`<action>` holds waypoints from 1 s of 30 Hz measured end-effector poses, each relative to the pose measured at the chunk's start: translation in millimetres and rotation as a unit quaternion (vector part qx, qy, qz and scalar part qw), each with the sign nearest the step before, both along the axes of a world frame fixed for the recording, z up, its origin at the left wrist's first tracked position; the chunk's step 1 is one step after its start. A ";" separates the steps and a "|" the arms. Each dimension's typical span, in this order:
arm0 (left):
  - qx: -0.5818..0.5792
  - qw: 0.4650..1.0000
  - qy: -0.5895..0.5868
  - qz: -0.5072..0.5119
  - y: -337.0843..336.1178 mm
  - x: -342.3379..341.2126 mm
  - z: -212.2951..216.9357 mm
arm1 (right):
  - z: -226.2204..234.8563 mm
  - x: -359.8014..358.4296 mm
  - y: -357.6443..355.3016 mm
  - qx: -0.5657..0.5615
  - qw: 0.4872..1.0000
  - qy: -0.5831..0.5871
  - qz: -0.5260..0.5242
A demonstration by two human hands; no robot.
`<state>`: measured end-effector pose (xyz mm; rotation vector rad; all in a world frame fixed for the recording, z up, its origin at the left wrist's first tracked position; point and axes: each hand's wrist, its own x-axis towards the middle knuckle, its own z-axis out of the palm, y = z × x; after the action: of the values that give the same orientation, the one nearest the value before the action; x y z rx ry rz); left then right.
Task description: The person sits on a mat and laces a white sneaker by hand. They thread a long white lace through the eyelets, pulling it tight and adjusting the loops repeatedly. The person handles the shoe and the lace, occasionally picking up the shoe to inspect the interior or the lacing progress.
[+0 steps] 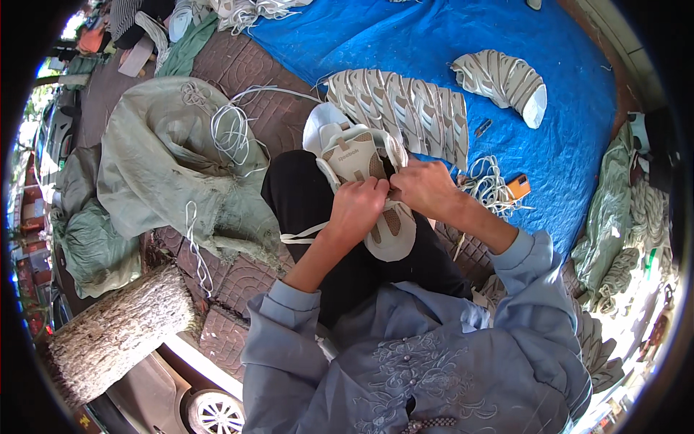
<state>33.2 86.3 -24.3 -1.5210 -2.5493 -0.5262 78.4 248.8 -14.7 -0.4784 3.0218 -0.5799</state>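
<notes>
- While both hands meet at the centre of the frame, a white and beige sneaker (361, 181) lies across the person's black-trousered lap, toe toward the top of the picture.
- Left hand (358, 206) is curled into a loose fist over the middle of the shoe, fingers pinching at the lacing area; what exactly is pinched is hidden.
- Right hand (426, 188) is closed beside it, knuckles touching the left hand, fingertips gripping at the same spot.
- A white shoelace (303, 235) trails from under the left wrist toward the left.
- Just above the shoe, a row of matching sneakers (405, 108) lies on a blue tarp (578, 145); a shorter stack (506, 79) sits at upper right.
- Loose white laces (491, 184) are piled right of the right hand, and an orange box (518, 186) lies next to them.
- A grey-green sack (166, 159) fills the left side, on brick paving.
</notes>
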 end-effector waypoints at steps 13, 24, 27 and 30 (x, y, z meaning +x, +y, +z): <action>0.263 0.904 -0.307 0.143 -15.0 9.7 6.5 | 19.0 -28.7 -21.8 0.077 0.983 -0.169 0.009; 0.305 0.890 -0.288 0.177 -15.1 14.4 -7.0 | -7.1 -33.5 -24.1 0.065 0.997 -0.047 0.016; 0.326 0.845 -0.369 0.209 -16.9 15.5 -2.9 | 8.7 -43.1 -31.1 0.039 0.997 -0.019 0.057; 0.372 0.786 -0.443 0.220 -16.2 13.6 4.5 | 7.9 -69.2 -28.9 0.011 0.995 0.042 0.094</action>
<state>46.8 70.1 -19.8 -0.3667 -2.4729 -2.2135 9.2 219.9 -6.8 -0.7946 3.0090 -0.5281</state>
